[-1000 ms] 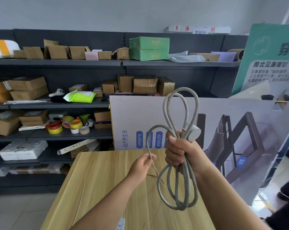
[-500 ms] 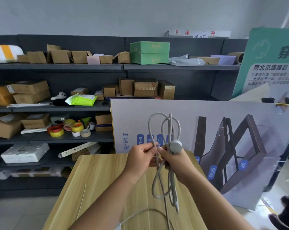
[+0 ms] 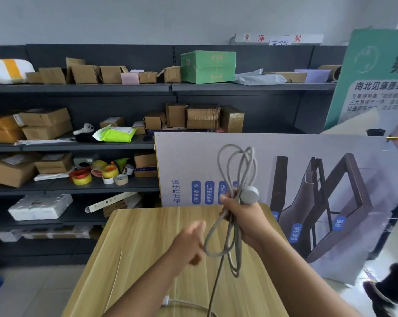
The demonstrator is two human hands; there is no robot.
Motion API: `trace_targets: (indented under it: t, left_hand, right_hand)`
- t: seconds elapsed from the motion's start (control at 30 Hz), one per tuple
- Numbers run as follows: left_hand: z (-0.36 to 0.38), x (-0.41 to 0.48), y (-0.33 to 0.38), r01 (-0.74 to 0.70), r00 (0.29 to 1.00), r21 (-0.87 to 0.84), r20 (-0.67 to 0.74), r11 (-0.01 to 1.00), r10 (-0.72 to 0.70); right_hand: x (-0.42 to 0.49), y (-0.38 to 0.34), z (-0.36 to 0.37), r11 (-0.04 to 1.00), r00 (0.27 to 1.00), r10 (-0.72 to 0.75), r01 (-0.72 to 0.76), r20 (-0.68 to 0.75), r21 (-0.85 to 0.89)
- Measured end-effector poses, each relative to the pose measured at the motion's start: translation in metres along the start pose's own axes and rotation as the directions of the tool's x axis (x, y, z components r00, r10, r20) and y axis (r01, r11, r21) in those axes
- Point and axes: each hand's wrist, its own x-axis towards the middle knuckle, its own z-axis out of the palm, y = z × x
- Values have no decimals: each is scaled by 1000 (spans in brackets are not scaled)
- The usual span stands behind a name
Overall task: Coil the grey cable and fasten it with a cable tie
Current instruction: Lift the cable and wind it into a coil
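My right hand (image 3: 246,216) is shut on the grey cable (image 3: 235,165) at the middle of its coil, above the far end of the wooden table (image 3: 147,248). Loops stand up above the fist and hang down below it. A round grey disc end (image 3: 249,196) sits at my thumb. One strand trails down to the table, where a white plug (image 3: 166,300) lies. My left hand (image 3: 191,241) is blurred, lower left of the coil, its fingers by the hanging loop; whether it holds a strand is unclear. I see no cable tie.
Dark shelves (image 3: 79,145) with cardboard boxes and tape rolls (image 3: 95,175) stand behind the table. A printed board (image 3: 307,179) leans right behind the table's far edge, and a green poster (image 3: 376,76) stands at the right. A dark shoe (image 3: 385,298) is at the lower right.
My left hand has dropped from the top of the coil to lower left of it. My right hand has stayed up with the coil, whose loops have opened a little.
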Motion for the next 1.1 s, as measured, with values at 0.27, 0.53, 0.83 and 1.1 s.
trace_targets:
  t: [0.27, 0.53, 0.83, 1.1]
  left_hand:
    - [16, -6, -36, 491, 749, 30, 496, 871, -439]
    - [34, 9, -35, 585, 791, -545, 547, 601, -274]
    - [-13, 37, -8, 39, 988, -918, -22, 394, -150]
    - [10, 9, 18, -384, 922, -465, -228, 798, 311]
  right_hand:
    - [-5, -30, 9, 978, 981, -174, 162, 89, 135]
    - [-11, -32, 14, 979, 961, -145, 104, 235, 177]
    - [-10, -7, -8, 978, 1000, 13, -15, -11, -208]
    - [6, 10, 2, 993, 991, 119, -119, 62, 6]
